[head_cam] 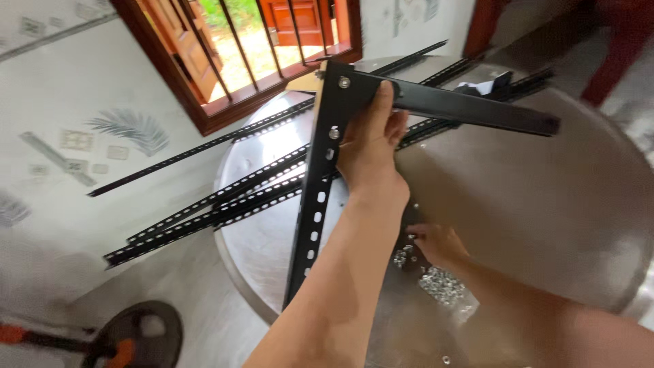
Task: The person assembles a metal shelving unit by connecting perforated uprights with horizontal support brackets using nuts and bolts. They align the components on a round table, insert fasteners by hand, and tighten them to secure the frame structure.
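Forearms enter from the bottom edge, both bare. Right hand (438,243) lies low on the round metal table (545,204), palm down, fingers reaching into a scatter of small silver nuts and bolts (436,279) spread on the tabletop beside a dark patch; whether the fingertips have pinched a piece cannot be told, as they are blurred and partly hidden. One loose fastener (446,359) sits apart near the bottom edge.

Left hand (371,146) is raised above the table, fingers wrapped closed around the corner of a black slotted-angle bracket (320,197). The bracket consists of two perforated steel angle bars joined at a corner by a silver bolt head (344,82): one bar runs down toward the near table rim, the other (477,109) runs right over the tabletop. The grip sits just below the joint, thumb on the upper bar.

Beyond the hand, several long black slotted-angle bars (225,197) lie flat across the table, ends overhanging the left rim above the pale floor. A white and dark object (485,85) rests on the far side of the table, kind unclear. Farther back, a red-brown wooden window frame with bars (259,61) is set in the patterned wall. Round dark object with orange handle (136,334) on the floor, lower left.
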